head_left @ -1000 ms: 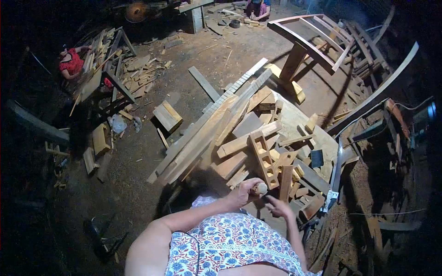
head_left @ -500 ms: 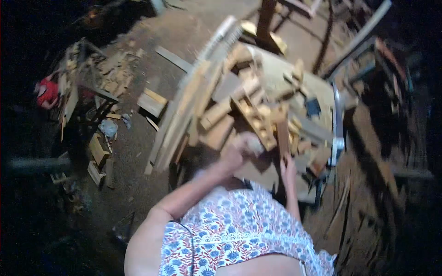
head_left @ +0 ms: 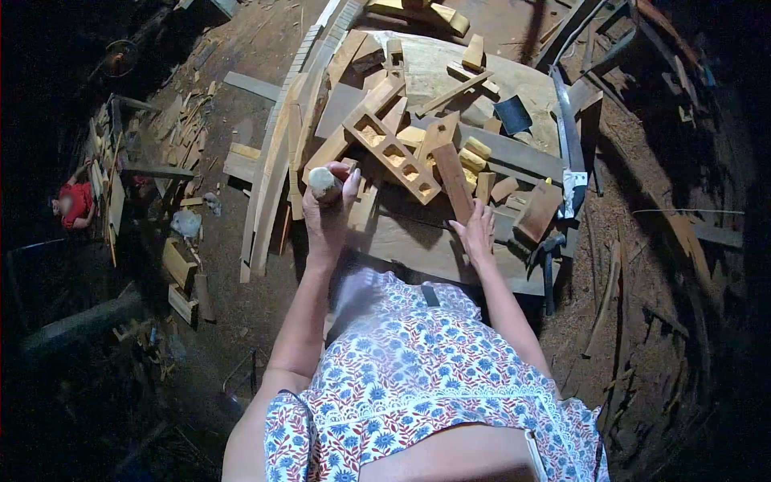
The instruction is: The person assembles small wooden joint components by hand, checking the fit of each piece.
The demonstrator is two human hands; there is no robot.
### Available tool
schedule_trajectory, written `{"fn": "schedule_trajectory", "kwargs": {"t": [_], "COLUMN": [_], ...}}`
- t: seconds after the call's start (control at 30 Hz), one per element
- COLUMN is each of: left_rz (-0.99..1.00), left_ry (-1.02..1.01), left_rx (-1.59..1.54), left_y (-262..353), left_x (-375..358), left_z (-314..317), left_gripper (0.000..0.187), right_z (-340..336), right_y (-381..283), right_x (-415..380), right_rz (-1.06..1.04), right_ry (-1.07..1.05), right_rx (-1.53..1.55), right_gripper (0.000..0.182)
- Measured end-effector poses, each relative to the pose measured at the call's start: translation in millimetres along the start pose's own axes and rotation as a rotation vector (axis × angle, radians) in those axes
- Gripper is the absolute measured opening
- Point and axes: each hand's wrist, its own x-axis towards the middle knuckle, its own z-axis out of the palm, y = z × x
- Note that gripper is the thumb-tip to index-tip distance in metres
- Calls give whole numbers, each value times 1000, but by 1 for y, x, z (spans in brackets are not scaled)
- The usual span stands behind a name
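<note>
My left hand (head_left: 328, 225) is closed around a round piece of wood (head_left: 324, 183), its pale end facing up at me. My right hand (head_left: 477, 233) is at the near end of a brown wooden bar (head_left: 454, 183), thumb on one side and outstretched fingers on the other. Between the hands, a wooden beam with several square holes (head_left: 392, 158) lies slantwise on the piled wood. Beside the bar lies a lighter block with a round hole (head_left: 439, 136). The underside of the left hand's wood is hidden.
Several offcuts cover the worktable (head_left: 438, 249). A hammer (head_left: 548, 273) hangs by its right front edge, near a brown block (head_left: 538, 212). A dark square plate (head_left: 513, 115) lies farther back. Long planks (head_left: 277, 161) line the left side. A person in red (head_left: 74, 205) is far left.
My left hand has moved left and up with the round wood, away from the holed beam. My right hand has shifted slightly left and up, its fingers now more outstretched. The view has steadied.
</note>
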Motion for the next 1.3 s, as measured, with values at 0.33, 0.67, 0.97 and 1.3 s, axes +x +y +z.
{"fn": "schedule_trajectory", "kwargs": {"t": [0.33,0.67,0.97,1.3], "left_rz": [-9,-163,72,346], "left_ry": [219,163,261,228], "left_rx": [-239,-630,-349,91], "left_y": [0,-67,-62,-73], "left_x": [15,55,73,75], "left_z": [20,73,102,110], "left_gripper": [14,14,16,26], "right_z": [-5,-21,-18,-35], "right_y": [5,18,20,5], "right_x": [7,15,23,19], "right_rz": [-43,-46,-146,-180], "right_ry": [-84,-221,-212,-253], "right_rx": [211,134,189,179], "right_gripper": [84,87,90,89]}}
